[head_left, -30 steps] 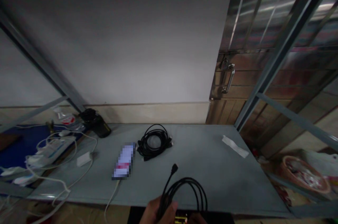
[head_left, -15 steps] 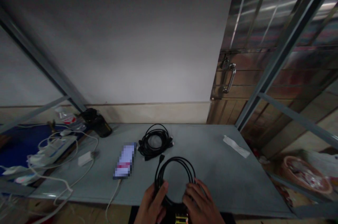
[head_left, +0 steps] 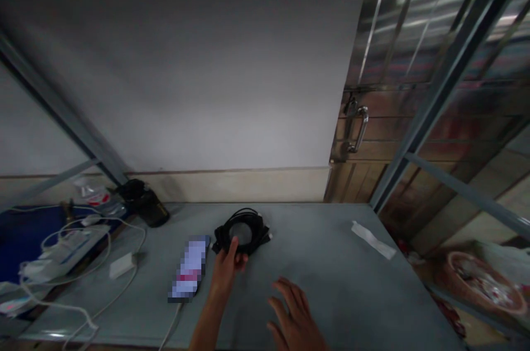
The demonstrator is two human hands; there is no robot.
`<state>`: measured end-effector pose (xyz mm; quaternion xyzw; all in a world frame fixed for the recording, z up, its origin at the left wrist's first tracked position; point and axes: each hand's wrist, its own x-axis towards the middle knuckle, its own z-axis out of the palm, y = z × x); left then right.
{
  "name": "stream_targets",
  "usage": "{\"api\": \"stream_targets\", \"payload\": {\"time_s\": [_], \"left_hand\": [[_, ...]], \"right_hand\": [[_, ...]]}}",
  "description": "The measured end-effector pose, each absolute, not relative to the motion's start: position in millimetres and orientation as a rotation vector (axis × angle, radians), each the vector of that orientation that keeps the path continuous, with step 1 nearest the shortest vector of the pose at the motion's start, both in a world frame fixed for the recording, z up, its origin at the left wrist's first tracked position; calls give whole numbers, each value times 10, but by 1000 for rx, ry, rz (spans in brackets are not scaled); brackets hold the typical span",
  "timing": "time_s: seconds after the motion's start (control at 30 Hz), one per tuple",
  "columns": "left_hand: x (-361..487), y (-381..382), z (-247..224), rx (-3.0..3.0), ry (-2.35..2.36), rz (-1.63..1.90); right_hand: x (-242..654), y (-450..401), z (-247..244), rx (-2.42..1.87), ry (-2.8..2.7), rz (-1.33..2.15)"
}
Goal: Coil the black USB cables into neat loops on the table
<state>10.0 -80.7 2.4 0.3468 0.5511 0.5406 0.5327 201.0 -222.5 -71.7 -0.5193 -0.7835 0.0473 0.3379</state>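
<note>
A stack of coiled black cables (head_left: 257,232) lies on the grey table, right of the phone. At its front left edge is my left hand (head_left: 227,269), closed on the coiled cable, one digit over the ring and other fingers curled beside it. Some of that grip is hidden, and single coils in the stack are hard to tell apart. My right hand (head_left: 292,312) hovers over the front of the table with its fingers spread, holding nothing and apart from the cables.
A lit phone (head_left: 190,268) with a white cord lies left of the cables. Further left are a white adapter (head_left: 122,266), a power strip (head_left: 74,246) with tangled cords and a black object (head_left: 144,205). A white strip (head_left: 373,239) lies right on the grey table (head_left: 331,262).
The black cable coil that both hands held at the front edge now rests on the other coiled cables. My right hand has let go of it; my left hand moved forward with it.
</note>
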Motion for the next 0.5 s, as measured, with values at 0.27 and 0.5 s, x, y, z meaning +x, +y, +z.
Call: {"api": "stream_targets", "payload": {"time_s": [0.27,0.5], "left_hand": [[29,-1229,-93,711,1270,1365],[-203,-1985,-307,697,1439,1396]], "right_hand": [[1768,-1777,-280,-1285,-2092,311],[1215,-797,-276,-1364,-2181,347]]}}
